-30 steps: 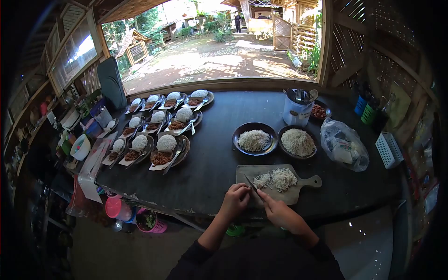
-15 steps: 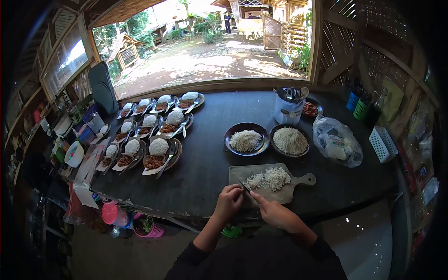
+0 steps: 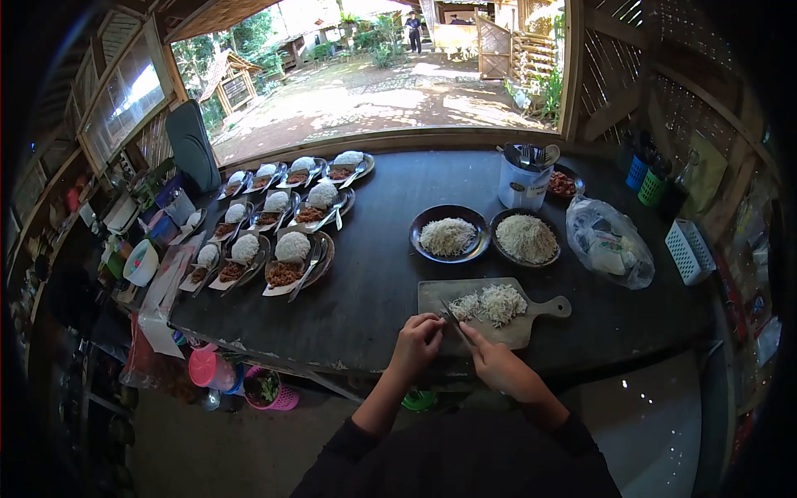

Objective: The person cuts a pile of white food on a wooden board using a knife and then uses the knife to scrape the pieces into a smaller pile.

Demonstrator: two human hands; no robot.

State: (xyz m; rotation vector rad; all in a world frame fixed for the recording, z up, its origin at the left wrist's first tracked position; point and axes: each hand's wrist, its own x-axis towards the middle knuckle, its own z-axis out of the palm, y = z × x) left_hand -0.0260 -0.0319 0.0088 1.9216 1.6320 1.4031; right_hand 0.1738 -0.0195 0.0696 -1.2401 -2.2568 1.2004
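My right hand (image 3: 500,365) is closed around the handle of a knife (image 3: 453,319), its blade pointing up and left over a wooden cutting board (image 3: 531,330). My left hand (image 3: 418,342) is at the board's left edge, fingers curled in a pinch close to the blade. Whatever those fingers hold is too small to make out. Pale shredded food (image 3: 502,305) lies in a loose heap on the board, just beyond the knife. Behind the board stand two dark plates, a left plate (image 3: 480,249) and a right plate (image 3: 554,256), each piled with similar shreds.
Several plates of rice (image 3: 292,246) with brown shredded food and cutlery fill the table's left side. A white tub of cutlery (image 3: 523,187), a bowl of red food (image 3: 563,181), a clear plastic bag (image 3: 610,245) and a white basket (image 3: 691,251) stand at the right.
The view has shifted slightly, moving the table's contents right and mostly up in the picture. Both hands remain at the board, and the knife's angle to the left fingers has altered a little.
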